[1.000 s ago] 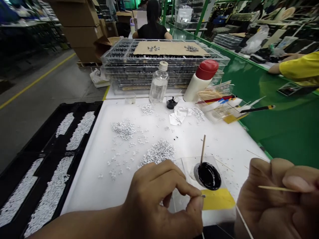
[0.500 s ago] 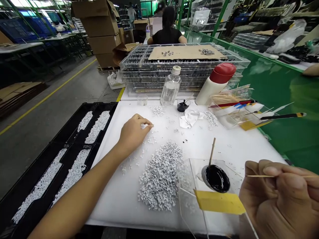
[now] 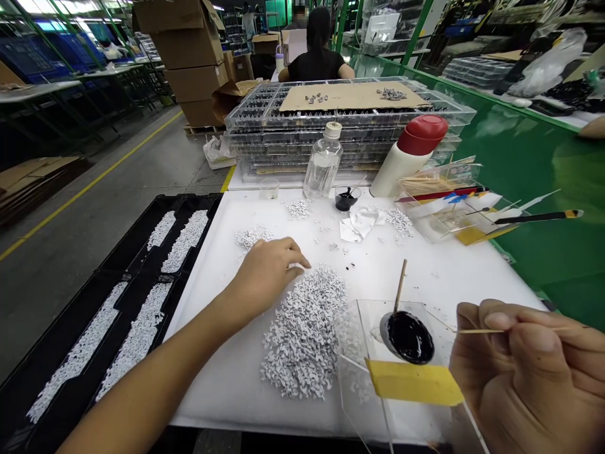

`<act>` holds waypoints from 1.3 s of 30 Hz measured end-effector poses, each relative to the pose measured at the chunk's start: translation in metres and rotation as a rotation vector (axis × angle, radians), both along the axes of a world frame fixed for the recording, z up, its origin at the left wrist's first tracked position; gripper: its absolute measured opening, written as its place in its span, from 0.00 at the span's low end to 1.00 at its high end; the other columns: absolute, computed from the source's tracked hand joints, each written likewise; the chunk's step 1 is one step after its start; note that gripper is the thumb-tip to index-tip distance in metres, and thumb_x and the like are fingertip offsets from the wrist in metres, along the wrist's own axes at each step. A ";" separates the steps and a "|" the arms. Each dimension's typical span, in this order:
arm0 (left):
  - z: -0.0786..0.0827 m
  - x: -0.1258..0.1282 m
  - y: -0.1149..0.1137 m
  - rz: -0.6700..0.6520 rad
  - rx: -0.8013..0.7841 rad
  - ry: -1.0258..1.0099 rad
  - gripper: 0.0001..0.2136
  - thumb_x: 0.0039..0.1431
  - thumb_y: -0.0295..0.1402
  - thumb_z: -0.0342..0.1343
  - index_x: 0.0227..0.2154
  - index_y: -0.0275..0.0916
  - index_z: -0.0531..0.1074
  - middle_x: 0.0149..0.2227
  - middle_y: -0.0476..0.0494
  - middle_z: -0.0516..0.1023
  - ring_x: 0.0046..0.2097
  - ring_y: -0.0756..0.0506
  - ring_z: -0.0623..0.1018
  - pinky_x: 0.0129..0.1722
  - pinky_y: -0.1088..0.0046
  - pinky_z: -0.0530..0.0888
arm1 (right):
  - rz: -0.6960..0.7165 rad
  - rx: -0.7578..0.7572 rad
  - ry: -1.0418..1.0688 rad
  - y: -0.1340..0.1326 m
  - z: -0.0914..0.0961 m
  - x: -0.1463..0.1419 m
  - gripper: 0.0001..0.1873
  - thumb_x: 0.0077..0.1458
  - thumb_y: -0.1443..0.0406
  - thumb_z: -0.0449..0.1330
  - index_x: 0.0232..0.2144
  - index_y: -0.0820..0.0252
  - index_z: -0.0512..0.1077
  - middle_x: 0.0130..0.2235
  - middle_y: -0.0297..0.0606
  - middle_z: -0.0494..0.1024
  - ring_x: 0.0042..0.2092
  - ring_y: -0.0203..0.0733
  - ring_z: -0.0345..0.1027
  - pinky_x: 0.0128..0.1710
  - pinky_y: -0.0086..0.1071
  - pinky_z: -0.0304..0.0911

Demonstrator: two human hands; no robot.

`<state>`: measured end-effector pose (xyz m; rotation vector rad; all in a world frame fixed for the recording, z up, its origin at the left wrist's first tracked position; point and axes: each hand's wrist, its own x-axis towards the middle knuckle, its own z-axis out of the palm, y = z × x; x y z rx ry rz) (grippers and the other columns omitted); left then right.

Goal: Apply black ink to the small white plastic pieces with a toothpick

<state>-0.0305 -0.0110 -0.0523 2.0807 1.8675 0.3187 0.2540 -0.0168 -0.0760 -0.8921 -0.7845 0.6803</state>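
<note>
My left hand (image 3: 267,274) reaches across the white table (image 3: 227,378) and rests at the top left edge of a large pile of small white parts (image 3: 305,331), fingers curled and pinching down among them; what they hold is too small to see. My right hand (image 3: 524,378) is closed at the lower right, pinching a thin wooden stick (image 3: 477,330) level. Just left of it sits a small cup of black ink (image 3: 409,336) with another stick standing in it, on a clear plastic stand with a yellow label (image 3: 413,383).
A black tray (image 3: 94,328) with rows of white parts lies left. At the back stand a clear bottle (image 3: 322,161), a white bottle with red cap (image 3: 410,154), a small ink cup (image 3: 346,198), stacked clear trays (image 3: 345,120) and a box of sticks (image 3: 437,183). A person sits beyond.
My left hand first went from near my body out to a small heap far left, then drew back to the edge of the large pile. The right hand stayed put with its stick.
</note>
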 end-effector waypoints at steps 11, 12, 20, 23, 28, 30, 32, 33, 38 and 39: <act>-0.008 0.002 0.001 -0.119 -0.049 0.020 0.14 0.80 0.41 0.70 0.59 0.39 0.83 0.60 0.38 0.87 0.58 0.37 0.88 0.60 0.48 0.88 | 0.076 0.114 -0.066 0.002 0.001 0.001 0.13 0.46 0.60 0.88 0.27 0.52 0.87 0.24 0.32 0.82 0.27 0.35 0.79 0.28 0.21 0.83; -0.008 0.002 0.001 -0.123 -0.046 0.024 0.14 0.80 0.41 0.69 0.59 0.39 0.83 0.60 0.38 0.87 0.58 0.36 0.88 0.60 0.48 0.88 | 0.080 0.120 -0.070 0.002 0.000 0.001 0.13 0.47 0.61 0.87 0.27 0.53 0.87 0.25 0.33 0.83 0.27 0.36 0.80 0.28 0.20 0.83; -0.013 0.001 0.000 -0.132 0.025 0.035 0.13 0.80 0.41 0.69 0.58 0.39 0.83 0.57 0.39 0.88 0.54 0.38 0.89 0.57 0.51 0.89 | 0.124 0.170 -0.065 0.009 -0.002 0.001 0.10 0.48 0.63 0.87 0.28 0.53 0.89 0.24 0.32 0.83 0.26 0.35 0.79 0.27 0.20 0.82; -0.010 0.003 -0.006 -0.155 0.137 0.003 0.08 0.80 0.38 0.70 0.50 0.38 0.83 0.49 0.44 0.88 0.48 0.41 0.89 0.53 0.55 0.89 | 0.144 0.187 -0.049 0.006 -0.003 0.002 0.10 0.50 0.64 0.87 0.29 0.54 0.89 0.26 0.30 0.85 0.28 0.33 0.80 0.31 0.21 0.84; 0.008 0.016 -0.026 -0.207 0.472 -0.167 0.08 0.81 0.22 0.57 0.43 0.40 0.76 0.41 0.48 0.88 0.39 0.45 0.86 0.45 0.63 0.82 | 0.185 0.178 -0.019 -0.002 0.001 0.003 0.14 0.59 0.63 0.86 0.35 0.61 0.85 0.31 0.28 0.86 0.34 0.32 0.82 0.34 0.23 0.81; 0.017 0.024 -0.038 -0.214 0.604 -0.259 0.06 0.83 0.23 0.57 0.53 0.40 0.75 0.46 0.48 0.89 0.39 0.48 0.85 0.45 0.65 0.81 | 0.218 0.171 -0.019 -0.004 0.006 0.003 0.15 0.60 0.61 0.86 0.36 0.60 0.84 0.31 0.27 0.85 0.34 0.32 0.82 0.37 0.25 0.82; 0.024 0.033 -0.052 -0.247 0.698 -0.349 0.08 0.81 0.22 0.59 0.53 0.42 0.76 0.46 0.50 0.90 0.42 0.50 0.87 0.46 0.70 0.82 | 0.239 0.179 -0.033 -0.005 0.013 0.002 0.14 0.60 0.60 0.87 0.36 0.56 0.86 0.31 0.26 0.86 0.33 0.30 0.81 0.43 0.25 0.84; 0.027 0.038 -0.059 -0.258 0.697 -0.422 0.09 0.79 0.20 0.61 0.51 0.42 0.77 0.44 0.52 0.90 0.44 0.51 0.88 0.46 0.72 0.82 | 0.251 0.195 -0.049 -0.006 0.017 0.001 0.12 0.60 0.60 0.86 0.37 0.54 0.88 0.31 0.25 0.86 0.33 0.29 0.80 0.44 0.24 0.85; 0.026 0.061 -0.080 -0.257 0.504 -0.739 0.11 0.69 0.18 0.67 0.43 0.43 0.77 0.41 0.55 0.92 0.38 0.53 0.90 0.41 0.78 0.84 | 0.303 0.287 -0.198 -0.020 0.031 -0.004 0.03 0.70 0.61 0.80 0.43 0.48 0.90 0.33 0.24 0.88 0.33 0.31 0.80 0.45 0.26 0.83; 0.024 0.064 -0.081 -0.235 0.485 -0.765 0.11 0.68 0.18 0.67 0.41 0.43 0.78 0.41 0.55 0.91 0.38 0.53 0.90 0.40 0.79 0.84 | 0.299 0.290 -0.233 -0.024 0.031 -0.003 0.03 0.71 0.63 0.79 0.45 0.48 0.90 0.34 0.25 0.88 0.34 0.31 0.80 0.46 0.28 0.83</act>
